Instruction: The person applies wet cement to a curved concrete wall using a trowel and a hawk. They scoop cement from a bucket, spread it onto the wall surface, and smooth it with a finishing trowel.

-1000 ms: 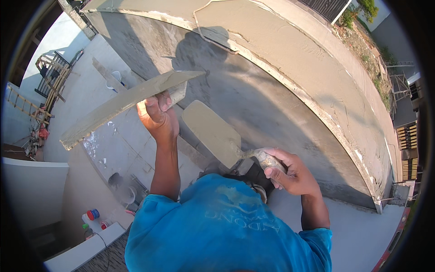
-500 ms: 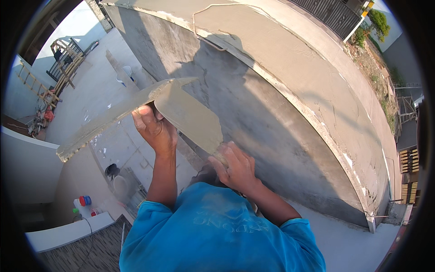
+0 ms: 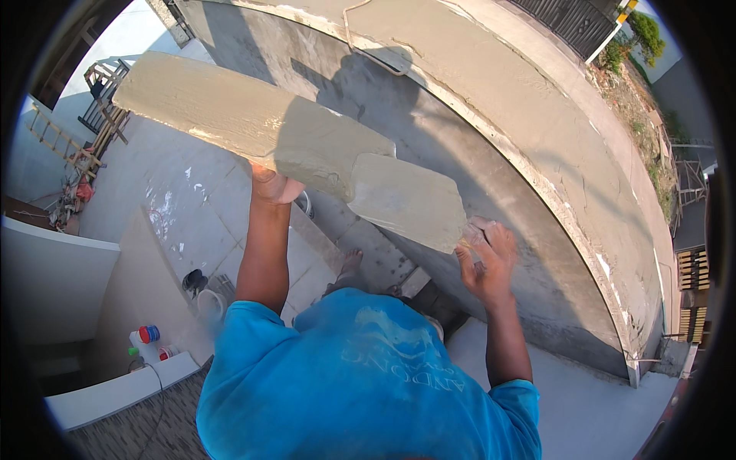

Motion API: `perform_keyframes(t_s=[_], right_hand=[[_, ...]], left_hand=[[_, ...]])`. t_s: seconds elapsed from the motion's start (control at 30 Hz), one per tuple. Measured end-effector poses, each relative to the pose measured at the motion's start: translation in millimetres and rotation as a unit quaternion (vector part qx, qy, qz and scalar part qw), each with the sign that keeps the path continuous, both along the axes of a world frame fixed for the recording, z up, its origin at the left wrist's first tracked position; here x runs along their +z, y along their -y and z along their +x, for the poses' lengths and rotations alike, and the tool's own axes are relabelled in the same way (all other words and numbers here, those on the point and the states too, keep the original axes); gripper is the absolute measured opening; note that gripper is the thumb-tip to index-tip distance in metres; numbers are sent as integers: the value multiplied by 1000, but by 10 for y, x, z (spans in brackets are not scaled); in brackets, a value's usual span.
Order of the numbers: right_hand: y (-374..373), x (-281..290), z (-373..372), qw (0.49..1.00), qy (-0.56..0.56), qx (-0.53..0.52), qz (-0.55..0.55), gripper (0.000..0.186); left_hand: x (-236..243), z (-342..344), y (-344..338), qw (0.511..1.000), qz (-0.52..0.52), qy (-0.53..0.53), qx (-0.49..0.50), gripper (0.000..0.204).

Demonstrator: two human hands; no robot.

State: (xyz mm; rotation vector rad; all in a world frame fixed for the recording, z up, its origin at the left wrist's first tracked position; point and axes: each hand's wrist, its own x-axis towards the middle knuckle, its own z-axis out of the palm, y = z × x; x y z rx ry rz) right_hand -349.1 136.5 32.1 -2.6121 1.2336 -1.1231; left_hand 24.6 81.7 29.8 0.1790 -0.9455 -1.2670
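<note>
My left hand (image 3: 274,185) is closed under a long plastering float (image 3: 207,100), holding it up from below. Grey wet mortar coats the float's upper face, and its grip is hidden. My right hand (image 3: 488,257) grips the near end of a flat, mortar-smeared trowel (image 3: 406,195); its handle is mostly covered by my fingers. The trowel's far end overlaps the float's right end and appears to touch it. Both tools are in front of a grey rendered wall (image 3: 452,207), whose broad top (image 3: 491,84) is coated with smooth mortar.
A bent, hose-like strip (image 3: 351,34) hangs over the wall's edge. Behind my left arm, buckets (image 3: 211,305) stand by a low partition. A wooden ladder (image 3: 61,142) leans at the far left. My bare foot (image 3: 353,259) shows on the tiled floor.
The float has swung up and tipped, so its mortar-covered face now shows. My right hand and the trowel have moved right, away from my left hand.
</note>
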Motion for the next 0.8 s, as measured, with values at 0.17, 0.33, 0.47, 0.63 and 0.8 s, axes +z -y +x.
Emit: perform_keyframes(t_s=[0.17, 0.33, 0.47, 0.63, 0.8], right_hand=[[107, 214, 408, 999, 46, 18, -14, 33], [156, 615, 444, 996, 83, -16, 3, 32], [291, 1365, 209, 983, 99, -64, 142, 28], [1009, 2013, 248, 942, -49, -115, 311, 40], [1258, 2088, 530, 901, -107, -135, 397, 45]], left_hand=[[-206, -93, 116, 984, 109, 7, -142, 81], [-293, -42, 35, 973, 140, 121, -139, 63], [-650, 239, 50, 964, 140, 224, -26, 46], [-788, 323, 38, 979, 164, 122, -6, 35], [-998, 494, 0, 973, 201, 108, -22, 31]])
